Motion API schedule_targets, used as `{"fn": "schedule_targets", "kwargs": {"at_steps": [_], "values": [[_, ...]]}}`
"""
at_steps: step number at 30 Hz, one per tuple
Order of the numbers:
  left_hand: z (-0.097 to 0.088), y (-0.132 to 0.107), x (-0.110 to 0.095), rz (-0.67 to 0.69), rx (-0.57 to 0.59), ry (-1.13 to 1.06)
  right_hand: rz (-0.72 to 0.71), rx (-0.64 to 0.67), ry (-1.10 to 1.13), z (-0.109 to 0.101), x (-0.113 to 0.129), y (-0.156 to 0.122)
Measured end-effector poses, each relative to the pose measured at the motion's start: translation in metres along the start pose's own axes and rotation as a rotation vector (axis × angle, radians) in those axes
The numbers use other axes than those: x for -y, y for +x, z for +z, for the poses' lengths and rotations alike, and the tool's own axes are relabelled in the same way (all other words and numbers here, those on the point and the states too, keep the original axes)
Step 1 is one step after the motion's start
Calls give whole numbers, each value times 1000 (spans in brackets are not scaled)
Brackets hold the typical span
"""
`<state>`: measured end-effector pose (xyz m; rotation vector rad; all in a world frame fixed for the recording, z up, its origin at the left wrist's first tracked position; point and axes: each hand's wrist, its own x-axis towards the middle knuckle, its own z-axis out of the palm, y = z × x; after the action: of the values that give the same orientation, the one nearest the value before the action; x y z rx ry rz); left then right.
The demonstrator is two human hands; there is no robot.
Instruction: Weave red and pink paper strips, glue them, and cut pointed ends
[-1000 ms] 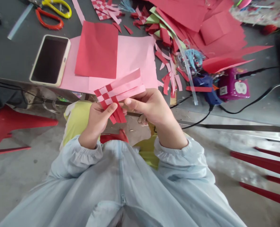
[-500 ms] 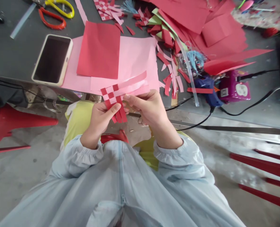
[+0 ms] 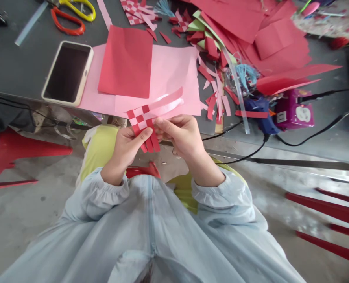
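Note:
I hold a small weave of red and pink paper strips point(image 3: 143, 118) in front of my chest, just below the table edge. My left hand point(image 3: 126, 148) grips its lower red ends, thumb laid across them. My right hand point(image 3: 182, 135) pinches the weave from the right, with the loose pink strips point(image 3: 168, 103) fanning out above its fingers. Both hands are closed on the paper.
On the grey table point(image 3: 15, 67) lie a phone point(image 3: 67, 73), a red sheet point(image 3: 125, 62) on a pink sheet point(image 3: 174, 74), scissors point(image 3: 71, 15), paper scraps, a heap of red paper point(image 3: 251, 23), a blue glue gun point(image 3: 261, 112) and a purple socket box point(image 3: 295, 112) with cables. Red stools stand on the floor.
The weave has tilted a little more upright and shifted slightly right. My right thumb and fingers have slid closer to the woven corner. The view has drifted a little.

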<state>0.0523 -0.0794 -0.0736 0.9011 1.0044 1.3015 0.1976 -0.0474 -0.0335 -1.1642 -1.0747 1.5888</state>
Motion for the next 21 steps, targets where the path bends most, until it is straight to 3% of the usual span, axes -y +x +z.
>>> {"fn": "schedule_targets", "kwargs": {"at_steps": [11,21], "values": [[2,0,1,10,-16,-58,-39,7,-85,0,-5,1],[7,4,0,-22,-148,-142,-171,-67,-202,6,-3,-3]]}}
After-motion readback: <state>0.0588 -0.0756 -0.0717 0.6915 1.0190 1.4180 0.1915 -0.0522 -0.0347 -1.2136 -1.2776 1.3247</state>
